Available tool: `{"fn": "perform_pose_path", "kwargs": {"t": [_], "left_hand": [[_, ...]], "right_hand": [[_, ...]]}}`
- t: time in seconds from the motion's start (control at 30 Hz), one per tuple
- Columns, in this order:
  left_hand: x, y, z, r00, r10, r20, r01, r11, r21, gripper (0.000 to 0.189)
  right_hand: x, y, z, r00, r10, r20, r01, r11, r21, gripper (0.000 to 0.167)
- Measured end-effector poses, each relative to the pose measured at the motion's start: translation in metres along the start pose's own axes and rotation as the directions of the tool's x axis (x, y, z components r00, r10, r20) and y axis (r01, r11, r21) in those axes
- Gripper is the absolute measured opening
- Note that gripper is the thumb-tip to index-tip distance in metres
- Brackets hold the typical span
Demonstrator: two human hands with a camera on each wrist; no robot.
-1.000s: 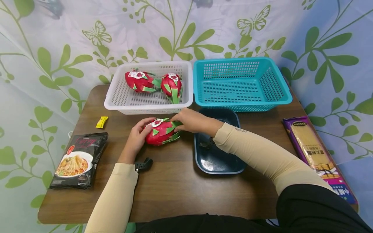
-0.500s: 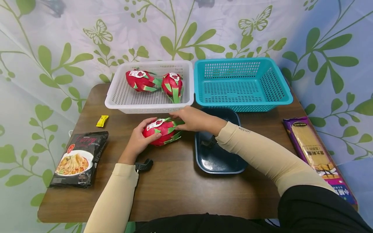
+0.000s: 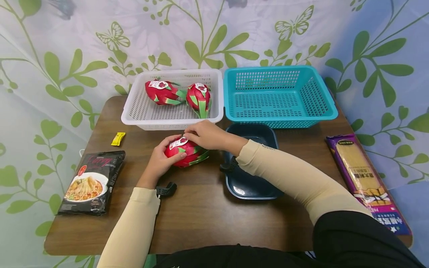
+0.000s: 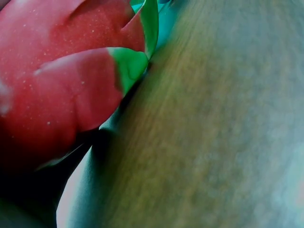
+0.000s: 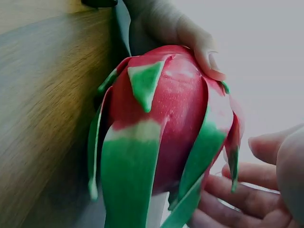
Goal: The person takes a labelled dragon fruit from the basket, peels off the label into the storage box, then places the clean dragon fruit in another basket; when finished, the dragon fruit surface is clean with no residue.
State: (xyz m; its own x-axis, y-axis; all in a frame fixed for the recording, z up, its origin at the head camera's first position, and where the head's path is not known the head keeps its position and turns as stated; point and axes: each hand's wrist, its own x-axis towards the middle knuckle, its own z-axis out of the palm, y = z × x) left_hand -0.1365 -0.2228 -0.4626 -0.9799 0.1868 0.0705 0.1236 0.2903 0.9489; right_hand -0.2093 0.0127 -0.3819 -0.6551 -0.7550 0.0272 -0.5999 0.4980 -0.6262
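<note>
A red dragon fruit (image 3: pixel 190 153) with green-tipped scales lies on its side on the wooden table, a white label (image 3: pixel 177 143) on its upper side. My left hand (image 3: pixel 159 158) grips its left end, thumb in front and fingers behind. Over the fruit's top, my right hand (image 3: pixel 212 135) reaches across close to the label. In the right wrist view, the right thumb and fingers (image 5: pixel 247 194) are apart beside the dragon fruit (image 5: pixel 161 109), and the left thumb presses its far end. Whether the right fingertips touch the label is hidden. Red skin fills the left wrist view's upper left.
Behind stands a white basket (image 3: pixel 174 123) holding two dragon fruits, next to a teal basket (image 3: pixel 285 120). A dark blue tray (image 3: pixel 253 186) lies under the right forearm. A black noodle packet (image 3: pixel 88 182) and yellow sachet (image 3: pixel 118 139) are left; a pasta packet (image 3: pixel 365 178) is right.
My right hand has moved left, from the fruit's leafy right end to its top near the label. The left thumb has shifted forward; the fruit has turned slightly, then stayed in place.
</note>
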Motion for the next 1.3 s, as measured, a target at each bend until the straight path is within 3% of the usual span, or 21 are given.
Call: {"fn": "perform_pose_path", "kwargs": {"t": [0.27, 0.6, 0.67, 0.77, 0.87, 0.93, 1.03, 1.13, 1.3], "left_hand": [[0.001, -0.002, 0.001, 1.0, -0.001, -0.004, 0.001, 1.0, 0.012, 0.065], [0.0, -0.001, 0.0, 1.0, 0.003, -0.007, -0.003, 1.0, 0.017, 0.064], [0.0, -0.001, 0.0, 1.0, 0.01, -0.013, -0.01, 1.0, 0.017, 0.063], [0.001, -0.002, 0.001, 0.999, 0.033, -0.013, -0.033, 0.999, -0.015, 0.061], [0.002, -0.003, 0.002, 0.998, 0.063, -0.002, -0.063, 0.997, -0.049, 0.063], [0.003, -0.003, 0.003, 0.997, 0.073, 0.004, -0.073, 0.996, -0.053, 0.065], [0.004, -0.003, 0.003, 0.999, 0.043, 0.008, -0.043, 0.999, -0.032, 0.067], [0.004, -0.004, 0.002, 1.0, -0.002, 0.007, 0.002, 1.0, -0.006, 0.066], [0.001, -0.003, 0.001, 1.0, -0.02, 0.002, 0.02, 1.0, 0.008, 0.065]], "right_hand": [[0.007, -0.011, 0.002, 0.998, 0.062, -0.028, -0.063, 0.996, -0.057, 0.027], [0.007, -0.021, 0.006, 0.992, 0.094, -0.09, -0.097, 0.995, -0.038, 0.017], [0.004, -0.026, 0.006, 0.993, 0.058, -0.107, -0.062, 0.998, -0.029, 0.017], [-0.006, -0.036, 0.002, 0.99, -0.066, -0.127, 0.069, 0.998, 0.015, 0.018], [-0.024, -0.042, -0.007, 0.972, -0.179, -0.152, 0.196, 0.975, 0.104, 0.021], [-0.037, -0.04, -0.015, 0.962, -0.205, -0.178, 0.235, 0.957, 0.17, 0.02], [-0.058, -0.03, -0.028, 0.966, -0.139, -0.217, 0.194, 0.946, 0.258, 0.017], [-0.078, -0.014, -0.04, 0.971, -0.017, -0.238, 0.094, 0.945, 0.315, 0.014], [-0.111, 0.012, -0.052, 0.947, 0.181, -0.266, -0.083, 0.936, 0.342, 0.012]]}}
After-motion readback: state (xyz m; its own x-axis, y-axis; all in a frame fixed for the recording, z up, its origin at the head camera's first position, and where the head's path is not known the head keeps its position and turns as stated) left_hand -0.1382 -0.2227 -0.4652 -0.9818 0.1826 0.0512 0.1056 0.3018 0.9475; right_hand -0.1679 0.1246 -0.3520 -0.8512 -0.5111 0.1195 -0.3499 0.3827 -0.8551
